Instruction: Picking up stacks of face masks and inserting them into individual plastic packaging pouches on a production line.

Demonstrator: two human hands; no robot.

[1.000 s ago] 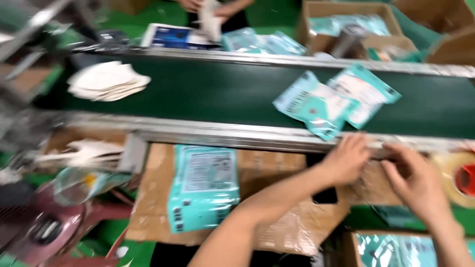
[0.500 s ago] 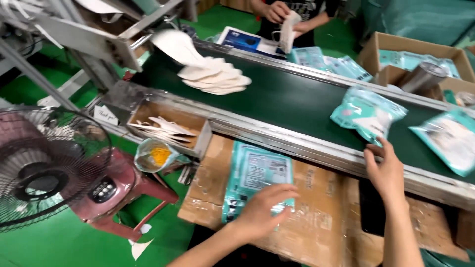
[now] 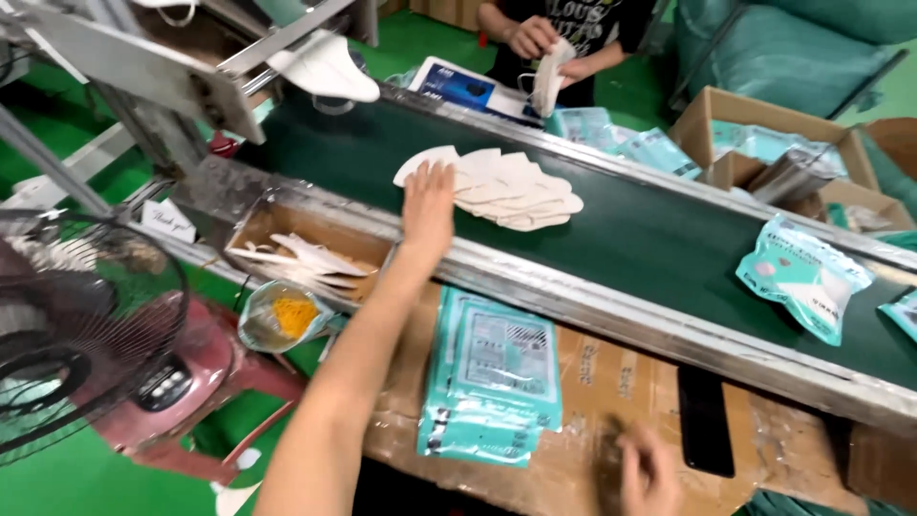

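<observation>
The left hand (image 3: 427, 205) reaches across the steel rail onto the dark green conveyor belt (image 3: 669, 239), fingers spread and flat on the near edge of a fanned pile of white face masks (image 3: 501, 189); it touches the pile but has not closed on it, so nothing is lifted yet. The right hand (image 3: 648, 473) is low over the cardboard work surface (image 3: 611, 382), blurred (whether it grips anything cannot be told), just right of a stack of empty teal pouches (image 3: 497, 373). As a judgement, the packing of this batch is at its start: the masks lie loose on the belt, the pouches on the cardboard look flat and unfilled, while a filled teal packet (image 3: 805, 275) already lies further along the belt to the right. Across the belt another person's hands (image 3: 544, 53) hold a white mask. A cardboard tray of loose ear-loop strips (image 3: 301, 253) is beside the rail, and a pink floor fan (image 3: 86, 334) stands at the left.
</observation>
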